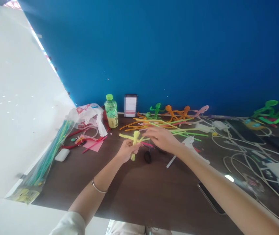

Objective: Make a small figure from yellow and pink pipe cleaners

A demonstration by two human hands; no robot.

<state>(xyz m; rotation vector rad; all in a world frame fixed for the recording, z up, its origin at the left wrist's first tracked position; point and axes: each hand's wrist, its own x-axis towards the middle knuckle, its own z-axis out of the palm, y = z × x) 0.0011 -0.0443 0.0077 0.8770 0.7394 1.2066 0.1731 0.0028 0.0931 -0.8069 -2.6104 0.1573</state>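
My left hand (127,150) is closed around the body of a small yellow pipe-cleaner figure (136,135). Its round head points up, one arm sticks out to the left, and its legs hang below my fingers. To the right of the figure, my right hand (157,138) has its fingers drawn together in a pinch at the figure's right arm; the exact contact is partly hidden. Scissors (147,156) with dark handles lie on the table just beneath the hands. Loose yellow, green and orange pipe cleaners (178,125) lie behind my right hand.
Finished green figures (157,110) and orange figures (170,112) line the blue wall. A green-capped bottle (111,112), plastic bag (87,114) and bundled pipe cleaners (52,150) are left. A glue gun (188,142), phone (210,197) and tangled white cables (239,153) lie right.
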